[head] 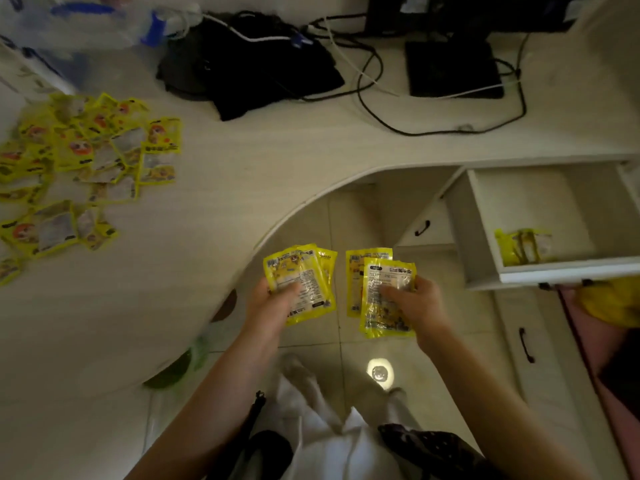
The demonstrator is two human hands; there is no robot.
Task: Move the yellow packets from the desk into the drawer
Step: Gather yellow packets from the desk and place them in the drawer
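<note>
A loose heap of glossy yellow plastic packets (86, 157), flat and rectangular with printed labels and crinkled edges, is lying at the far left of the pale, wood-grained curved desk (242, 174). Behind it a blurred clear plastic bag with blue markings (104, 22) is sitting, and further right a crumpled black cloth bundle (249, 67), tangled black and white cables (381, 81) and a flat black rectangular box (453, 69) are crowding the back of the desktop. In front of the desk's cut-out edge, the left hand (273, 303) is gripping a fanned stack of shiny yellow packets (301, 282), thumb on top and fingers curled beneath. Just beside it, the right hand (412, 303) is pinching two more overlapping yellow packets (381, 296) in the same way. Both hands are hovering over the glossy pale floor tiles (311, 220), where a lamp's reflection is glinting. To the right, the white laminate drawer (485, 244) is standing pulled open, with a few yellow packets (523, 244) lying in its front left corner. Beneath it, closed drawer fronts with curved black handles (526, 344) are showing.
</note>
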